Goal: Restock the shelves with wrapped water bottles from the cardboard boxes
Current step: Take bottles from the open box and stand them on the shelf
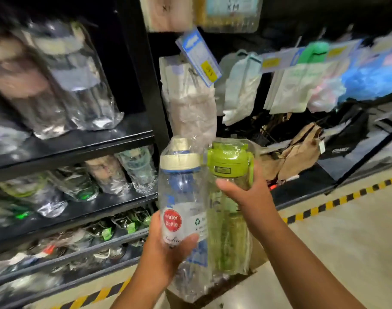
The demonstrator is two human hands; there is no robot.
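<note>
- The left hand [168,255] grips the lower body of a blue water bottle [181,192]. Its thumb is pressed across the front below the red "Water Bottle" sticker, and its fingers are curled round the back, out of sight.
- That bottle has a cream lid, is wrapped in clear plastic and is held upright at centre frame.
- The right hand [246,192] grips a green water bottle [228,237] just under its green lid, with the fingers curled round it and the thumb in front.
- The green bottle is also wrapped and upright, and it touches the blue bottle's right side.
- Both bottles are held in the air, to the right of the black shelves [79,141] and apart from them.
- Wrapped bottles [83,85] stand on several tiers of the shelves, but blur hides their detail.
- Hanging packets [242,90] and a blue price card [199,56] are behind the bottles.
- Yellow-and-black hazard tape [337,201] runs along the pale floor [346,241].
</note>
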